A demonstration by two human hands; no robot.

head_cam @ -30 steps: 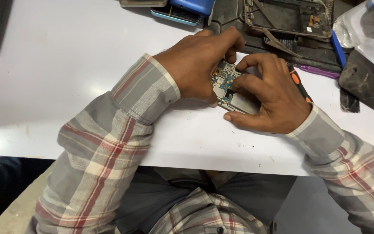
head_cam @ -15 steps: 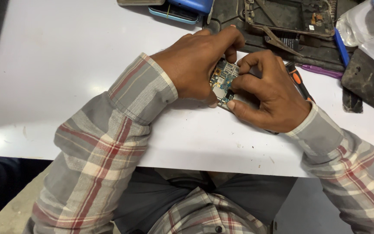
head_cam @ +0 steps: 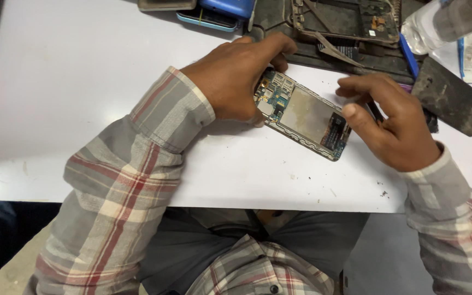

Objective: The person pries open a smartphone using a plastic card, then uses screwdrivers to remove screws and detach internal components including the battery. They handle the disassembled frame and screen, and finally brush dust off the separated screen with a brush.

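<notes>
One opened phone (head_cam: 304, 117) lies flat on the white bench (head_cam: 83, 82), with its back cover off, so its green and blue boards and a flat silver plate show; its long side runs from far left to near right, and its near right end points at the right hand. There are two hands; the left hand (head_cam: 236, 82) has its grip clamped on the far left end of the phone, and that end is partly hidden under the fingers; the right hand (head_cam: 391, 120) sits just beside the near right end, fingers curled together around a thin dark tool (head_cam: 375, 111); most of the tool is hidden in the hand, so I cannot tell what kind it is. Both arms wear one checked shirt. At the far edge lie a dark mat (head_cam: 301, 52) with one more opened phone frame (head_cam: 345, 19) on it, one blue case (head_cam: 225, 8) cut off by the top edge, and one dark flat slab (head_cam: 449, 95) on the right; small dark crumbs dot the bench near the right hand.
</notes>
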